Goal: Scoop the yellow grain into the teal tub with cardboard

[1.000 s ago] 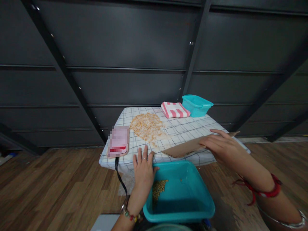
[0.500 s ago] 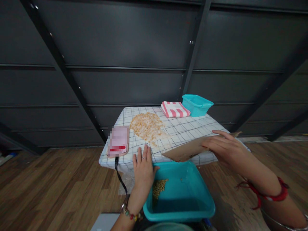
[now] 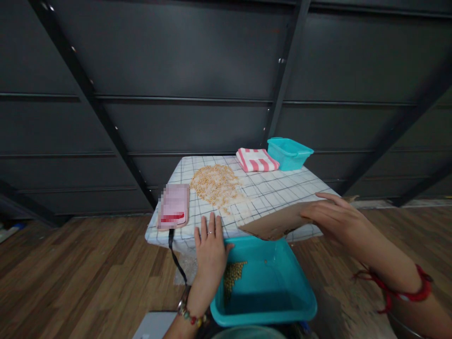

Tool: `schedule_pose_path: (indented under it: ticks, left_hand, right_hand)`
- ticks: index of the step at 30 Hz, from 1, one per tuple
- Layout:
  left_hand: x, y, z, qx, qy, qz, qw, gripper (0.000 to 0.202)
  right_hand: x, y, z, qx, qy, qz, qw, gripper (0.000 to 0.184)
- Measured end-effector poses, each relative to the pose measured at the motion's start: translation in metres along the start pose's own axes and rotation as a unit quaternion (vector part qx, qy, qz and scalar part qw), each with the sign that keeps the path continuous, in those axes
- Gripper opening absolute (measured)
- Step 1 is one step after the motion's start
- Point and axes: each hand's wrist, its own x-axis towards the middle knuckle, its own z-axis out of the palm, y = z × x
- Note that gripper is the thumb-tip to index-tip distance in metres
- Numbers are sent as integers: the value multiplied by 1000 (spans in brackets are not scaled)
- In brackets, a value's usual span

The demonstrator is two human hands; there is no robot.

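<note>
My right hand [image 3: 332,216] is closed on a bent piece of brown cardboard [image 3: 271,221], held slanting over the table's front edge and the far rim of a teal basin [image 3: 261,318]. My left hand [image 3: 211,249] lies with fingers spread on the table's front edge, its thumb at the basin's far left corner. Inside the basin, yellowish beans or peas [image 3: 233,278] are gathered along the left side. Farther back on the checked tablecloth [image 3: 278,188] lies a spread pile of yellow grains [image 3: 215,183] mixed with whitish granules.
A pink phone [image 3: 174,207] with a black strap lies at the table's left. Behind stand a folded red-and-white striped towel [image 3: 257,160] and a smaller turquoise basket [image 3: 291,157]. The rim of a greenish container [image 3: 249,332] shows below the basin. A dark panelled wall [image 3: 190,122] rises behind.
My right hand and the cardboard have shifted slightly to the right. My left hand stays nearly in place, and the grain pile looks the same.
</note>
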Motion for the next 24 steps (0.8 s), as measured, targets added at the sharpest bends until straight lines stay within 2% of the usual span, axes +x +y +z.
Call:
schedule_pose_path:
  ticks: [7, 14, 24]
  left_hand:
    - [1, -2, 3, 3, 1, 3, 1000, 68]
    - [3, 1, -5, -2, -17, -6, 1000, 66]
    - [0, 1, -6, -15, -14, -8, 1000, 63]
  right_hand:
    - [0, 2, 7, -2, -9, 4, 1000, 35]
    - [0, 0, -1, 13, -3, -5, 1000, 36]
    - [-4, -1, 0, 17, 5, -13, 1000, 31]
